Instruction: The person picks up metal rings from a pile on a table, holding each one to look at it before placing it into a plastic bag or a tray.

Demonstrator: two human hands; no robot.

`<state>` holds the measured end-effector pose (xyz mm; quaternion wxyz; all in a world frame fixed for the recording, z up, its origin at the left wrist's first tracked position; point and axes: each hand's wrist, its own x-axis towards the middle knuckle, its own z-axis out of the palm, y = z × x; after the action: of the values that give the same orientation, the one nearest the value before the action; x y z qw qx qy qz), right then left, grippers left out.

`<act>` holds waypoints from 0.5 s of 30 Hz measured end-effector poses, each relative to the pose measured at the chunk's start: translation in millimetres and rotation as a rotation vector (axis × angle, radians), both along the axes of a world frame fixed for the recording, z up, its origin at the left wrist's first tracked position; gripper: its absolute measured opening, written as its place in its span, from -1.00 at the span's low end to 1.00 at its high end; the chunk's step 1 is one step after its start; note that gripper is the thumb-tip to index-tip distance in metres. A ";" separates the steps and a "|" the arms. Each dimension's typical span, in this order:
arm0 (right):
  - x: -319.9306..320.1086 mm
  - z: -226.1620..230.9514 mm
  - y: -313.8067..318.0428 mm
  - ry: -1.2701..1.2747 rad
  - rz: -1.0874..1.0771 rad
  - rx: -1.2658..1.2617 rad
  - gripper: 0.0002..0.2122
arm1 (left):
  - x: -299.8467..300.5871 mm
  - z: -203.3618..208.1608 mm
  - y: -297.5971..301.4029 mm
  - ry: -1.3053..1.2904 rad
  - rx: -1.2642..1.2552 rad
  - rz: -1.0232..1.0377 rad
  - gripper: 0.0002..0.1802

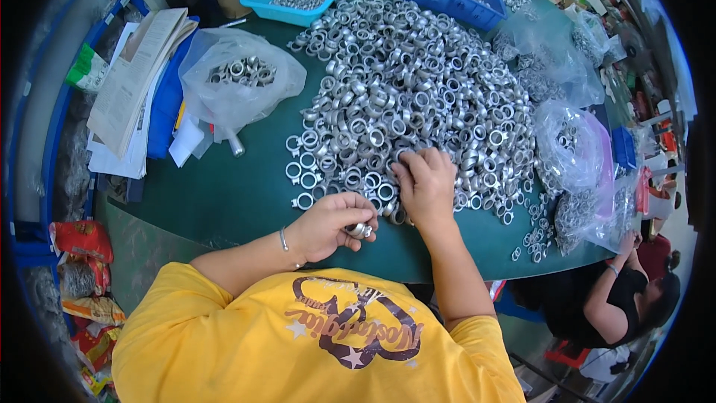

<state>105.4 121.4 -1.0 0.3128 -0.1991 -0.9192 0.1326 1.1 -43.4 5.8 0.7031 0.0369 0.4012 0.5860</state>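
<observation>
A large heap of silver metal rings (pixel 418 97), many with a small lug on the side, covers the middle of the green table (pixel 216 198). My left hand (pixel 332 225) is closed near the table's front edge, its fingers curled round a few metal rings (pixel 358 230). At the heap's near edge is my right hand (pixel 430 185), thumb and fingers drawn together among the rings. Whatever lies between those fingertips is hidden by the hand. Several loose rings (pixel 303 200) lie flat just beyond my left hand.
On the left, a plastic bag (pixel 280 78) with rings stands by newspapers (pixel 138 78). Behind the heap are a turquoise tray (pixel 257 9) and a blue basket (pixel 447 2) of small parts. More filled bags (pixel 570 153) line the right. Another person (pixel 619 298) sits at lower right.
</observation>
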 end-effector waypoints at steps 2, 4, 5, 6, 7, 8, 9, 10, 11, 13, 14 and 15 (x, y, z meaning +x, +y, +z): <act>0.1 2.4 0.6 -0.031 -0.011 0.012 -0.89 | -0.6 -1.1 -0.3 0.034 -0.005 0.008 -0.90; 3.7 2.8 1.5 0.021 0.029 -0.036 -0.90 | -1.7 -1.9 -1.0 0.080 0.024 0.002 -0.87; 5.2 1.9 0.1 0.069 0.068 -0.093 -0.90 | -2.8 -4.4 -1.1 0.101 0.043 -0.005 -0.84; 7.0 5.0 -3.7 0.124 0.137 -0.250 -0.90 | -2.9 -1.5 0.4 0.115 0.036 0.019 -0.81; 10.1 8.4 -10.1 0.173 0.205 -0.410 -0.90 | -3.0 -1.1 2.2 0.122 0.047 0.019 -0.81; 13.4 13.3 -18.1 0.179 0.273 -0.517 -0.89 | -2.5 -1.2 1.8 0.110 0.062 0.077 -0.80; 15.6 15.6 -23.8 0.174 0.317 -0.563 -0.88 | -2.6 -0.6 2.3 0.098 0.078 0.136 -0.79; 17.9 13.2 -28.2 0.200 0.368 -0.552 -0.87 | 0.3 3.6 2.4 0.094 0.077 0.186 -0.78; 19.4 11.3 -31.4 0.225 0.419 -0.540 -0.86 | 0.6 4.5 3.6 0.089 0.070 0.185 -0.78; 22.5 8.5 -32.9 0.208 0.412 -0.497 -0.84 | -1.2 5.3 4.7 0.269 0.105 0.151 -0.84; 22.9 5.5 -33.1 0.231 0.399 -0.531 -0.84 | -3.1 10.8 6.3 0.389 0.089 0.108 -0.86; 24.9 2.3 -34.9 0.254 0.385 -0.564 -0.84 | -0.7 14.0 5.6 0.490 0.107 0.111 -0.89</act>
<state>130.3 86.6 1.3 0.3268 -0.0828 -0.8209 0.4609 0.4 -37.8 19.7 0.5487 0.1931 0.5295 0.6175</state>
